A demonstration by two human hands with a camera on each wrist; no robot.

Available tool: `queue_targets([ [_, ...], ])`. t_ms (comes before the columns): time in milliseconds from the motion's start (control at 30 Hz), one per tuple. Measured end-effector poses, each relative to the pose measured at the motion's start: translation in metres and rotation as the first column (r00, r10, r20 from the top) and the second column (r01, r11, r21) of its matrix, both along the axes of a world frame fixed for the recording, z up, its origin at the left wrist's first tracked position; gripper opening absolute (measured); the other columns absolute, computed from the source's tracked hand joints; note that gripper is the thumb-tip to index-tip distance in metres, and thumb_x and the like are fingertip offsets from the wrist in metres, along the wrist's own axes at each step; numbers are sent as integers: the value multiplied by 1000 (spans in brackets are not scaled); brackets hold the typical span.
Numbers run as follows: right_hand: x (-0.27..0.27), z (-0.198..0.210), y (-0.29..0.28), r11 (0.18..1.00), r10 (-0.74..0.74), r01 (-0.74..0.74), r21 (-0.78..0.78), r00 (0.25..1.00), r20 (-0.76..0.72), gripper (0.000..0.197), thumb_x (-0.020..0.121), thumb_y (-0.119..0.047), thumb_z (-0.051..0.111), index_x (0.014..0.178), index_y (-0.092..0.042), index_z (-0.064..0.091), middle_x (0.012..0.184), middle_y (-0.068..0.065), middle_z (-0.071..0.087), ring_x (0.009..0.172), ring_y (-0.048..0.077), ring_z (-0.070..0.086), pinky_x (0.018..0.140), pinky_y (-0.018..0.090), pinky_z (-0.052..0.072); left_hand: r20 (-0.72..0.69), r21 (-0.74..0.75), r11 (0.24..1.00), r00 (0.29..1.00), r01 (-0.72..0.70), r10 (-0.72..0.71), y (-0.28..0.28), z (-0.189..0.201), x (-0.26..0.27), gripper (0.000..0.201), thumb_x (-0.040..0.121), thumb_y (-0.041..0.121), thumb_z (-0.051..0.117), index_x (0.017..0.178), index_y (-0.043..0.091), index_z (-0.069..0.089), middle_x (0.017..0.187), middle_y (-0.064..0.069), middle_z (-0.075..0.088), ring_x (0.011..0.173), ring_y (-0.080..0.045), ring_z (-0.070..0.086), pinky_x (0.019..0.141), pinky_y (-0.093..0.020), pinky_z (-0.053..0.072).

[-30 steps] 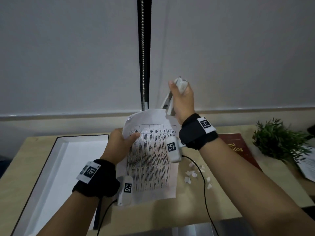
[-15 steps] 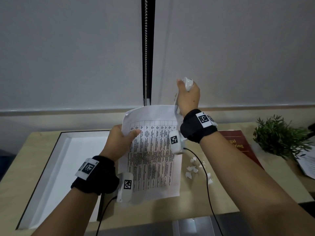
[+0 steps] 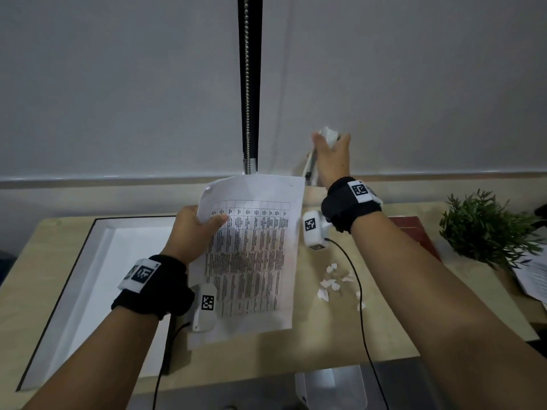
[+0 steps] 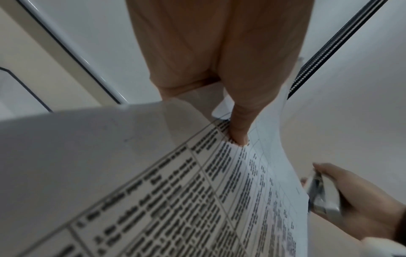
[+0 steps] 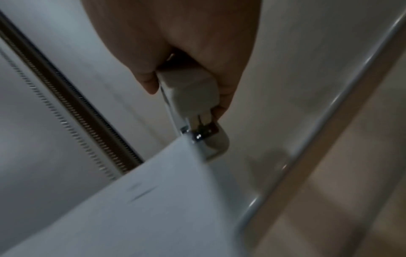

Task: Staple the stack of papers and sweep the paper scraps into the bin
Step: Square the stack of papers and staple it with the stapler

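My left hand [image 3: 197, 230] holds the printed stack of papers [image 3: 251, 255] by its upper left edge, thumb on the front sheet, lifted off the desk. The thumb [image 4: 239, 132] presses the printed table. My right hand [image 3: 331, 155] grips a white stapler [image 3: 328, 134] just right of the stack's top right corner. In the right wrist view the stapler [image 5: 193, 97] has its metal mouth at the paper corner [image 5: 182, 144]. A small dark mark [image 3: 291, 185] shows near that corner. White paper scraps [image 3: 334, 284] lie on the desk right of the stack.
A shallow white tray with a black rim [image 3: 88, 279] lies on the left of the wooden desk [image 3: 325, 335]. A dark red book [image 3: 414, 232] and a green plant [image 3: 485, 226] stand at the right, loose papers [image 3: 532, 276] beyond. A grey bin [image 3: 331, 386] sits below the front edge.
My right hand with the stapler has moved right, off the stack's top right corner. The left hand keeps holding the stack, which has straightened a little.
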State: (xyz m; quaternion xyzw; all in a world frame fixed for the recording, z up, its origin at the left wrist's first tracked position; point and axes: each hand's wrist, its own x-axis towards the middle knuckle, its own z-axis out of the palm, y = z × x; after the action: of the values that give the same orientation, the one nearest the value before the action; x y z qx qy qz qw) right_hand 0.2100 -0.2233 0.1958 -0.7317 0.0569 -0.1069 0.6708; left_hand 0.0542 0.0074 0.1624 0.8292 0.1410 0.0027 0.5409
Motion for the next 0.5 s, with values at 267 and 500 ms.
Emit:
queue_targets([
  [267,7,-127,-73,252,230,-480,-840,873,-430,11,90,-24,53,101,-23,54,101,6,64,94,31,63,73,32,43,-3,-4,996,996,-84,84,23,-24,16,43,84,25,69,84,-16,60,79,-39,63,64,-37,60,61,-44,51],
  [500,-22,-210,-72,-101,175,-627,-772,753,-634,27,83,-16,56,109,-20,64,119,11,60,101,33,62,89,39,51,-37,-35,998,998,-47,45,20,-30,29,33,86,26,68,87,-7,65,88,-37,66,70,-30,60,66,-41,51],
])
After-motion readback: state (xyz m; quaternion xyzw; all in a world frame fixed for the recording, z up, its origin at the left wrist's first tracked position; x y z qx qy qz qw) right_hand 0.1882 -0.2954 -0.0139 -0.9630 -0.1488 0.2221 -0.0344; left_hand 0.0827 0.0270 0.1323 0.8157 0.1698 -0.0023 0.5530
